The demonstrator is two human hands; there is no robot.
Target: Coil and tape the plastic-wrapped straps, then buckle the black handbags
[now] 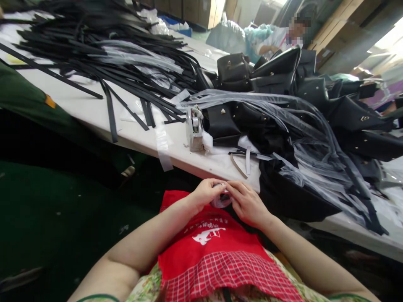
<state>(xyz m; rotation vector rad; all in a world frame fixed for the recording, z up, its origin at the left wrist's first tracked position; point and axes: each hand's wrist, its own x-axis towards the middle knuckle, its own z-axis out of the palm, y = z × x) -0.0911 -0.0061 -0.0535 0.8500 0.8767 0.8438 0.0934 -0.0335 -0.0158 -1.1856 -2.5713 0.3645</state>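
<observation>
My left hand (208,192) and my right hand (247,202) meet in front of the red apron, close to the table edge. Between them is a small, round, partly see-through roll of tape (222,202). Fingers of both hands are closed on it and hide its upper part. A metal tape dispenser (195,129) stands on the table just beyond my hands. Beside it lie black bags (223,123) with small metal studs. Short strips (248,161) rest near the table edge.
Many black straps (126,79) are heaped at the left of the white table (138,140), some overhanging its edge. Clear plastic strips (302,113) lie across the bags. A tape piece (163,149) hangs from the edge. A person (278,40) is at the far side; a green sleeve (28,92) shows left.
</observation>
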